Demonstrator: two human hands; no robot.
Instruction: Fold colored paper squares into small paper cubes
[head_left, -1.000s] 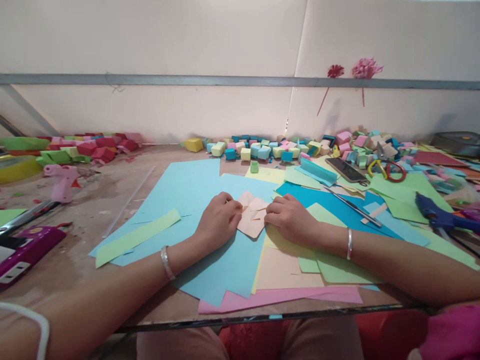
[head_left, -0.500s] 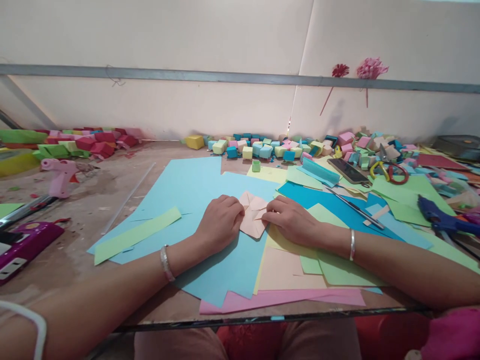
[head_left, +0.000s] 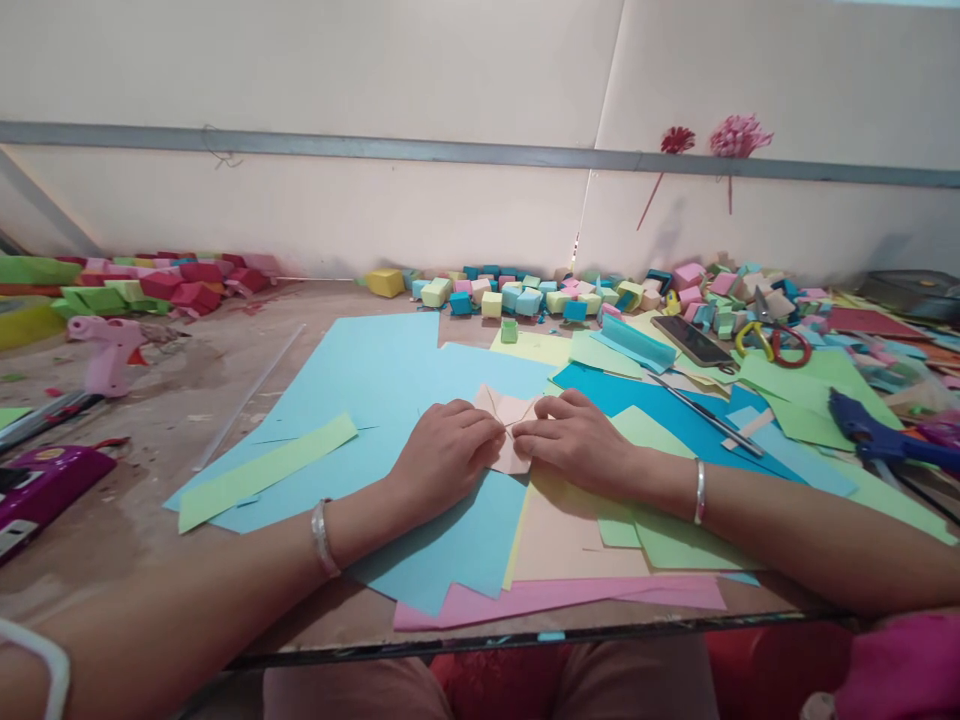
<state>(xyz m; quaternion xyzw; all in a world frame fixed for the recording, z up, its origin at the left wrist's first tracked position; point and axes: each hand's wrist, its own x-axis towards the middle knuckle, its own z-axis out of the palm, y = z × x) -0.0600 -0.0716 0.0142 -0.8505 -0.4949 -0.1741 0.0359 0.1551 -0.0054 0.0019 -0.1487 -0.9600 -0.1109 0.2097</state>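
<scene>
A: State of the hands?

B: Left hand [head_left: 454, 452]: fingers bent, closed on the left side of the folded peach paper [head_left: 504, 404]. Right hand [head_left: 574, 440]: likewise closed on the right side. The two sets of fingertips nearly meet over the paper's middle. Thumb pressure cannot be told; the fingers hide it.

A: Location of the piece?

B: Between the hands, on the light blue sheet [head_left: 375, 400], close to that sheet's right side. Creases show on its far part.

A: Handling?

B: Judged light and thin, stiff enough to keep a crease, low slip risk. Hard pulling could tear or wrinkle it. Recommended hold: the two side edges, fingertips only, pressing down along creases.

A: Edges and room?

B: Bare blue surface extends beyond the piece and toward the person. A green strip [head_left: 268, 473] lies left, beyond the left wrist. Right side is crowded: overlapping sheets under the right hand and forearm, with a pen-like tool [head_left: 705, 415] just beyond that arm, tip unclear. The table edge [head_left: 540, 640] runs on the near side, below a pink sheet [head_left: 555, 600]. Farther off, paper blocks [head_left: 510, 300] line the wall side; scissors [head_left: 772, 342] sit far right. Sideways elbow travel appears tighter on the right.
</scene>
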